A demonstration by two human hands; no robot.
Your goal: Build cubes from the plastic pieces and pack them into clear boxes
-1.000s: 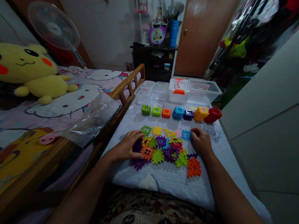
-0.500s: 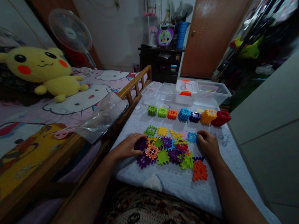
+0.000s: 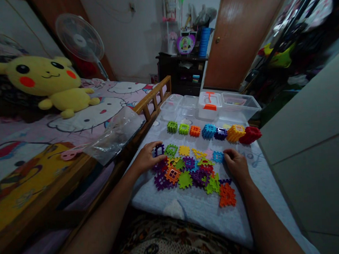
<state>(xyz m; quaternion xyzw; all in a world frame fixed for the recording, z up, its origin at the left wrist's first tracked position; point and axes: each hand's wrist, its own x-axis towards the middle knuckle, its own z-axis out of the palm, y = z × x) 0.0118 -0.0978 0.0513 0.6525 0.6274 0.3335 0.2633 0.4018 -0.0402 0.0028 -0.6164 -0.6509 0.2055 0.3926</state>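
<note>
1. The fingers [image 3: 153, 144] of the left hand [image 3: 144, 158] were parted from the thumb by about the breadth of one piece and bent around a dark purple window square [image 3: 159, 150], which they seemed to hold by its near and far edges.
2. That square lay inside the grasp, at the right side of the palm, with its open middle showing. Being roughly square, it offered no clear long axis.
3. The left hand was by far the nearer one; the right hand [image 3: 237, 165] was well apart, on the other side of the loose pieces.
4. Just right of the dark purple window square came a green frame [image 3: 171, 150], then a yellow square [image 3: 184, 150]. On its near side lay purple pieces [image 3: 162, 181], with an orange window square [image 3: 173, 174] to their right.
5. The right hand's fingertips were drawn nearly together at the right edge of a light blue square [image 3: 218, 156]; whether they pinched it or merely touched it, I could not tell.
</note>
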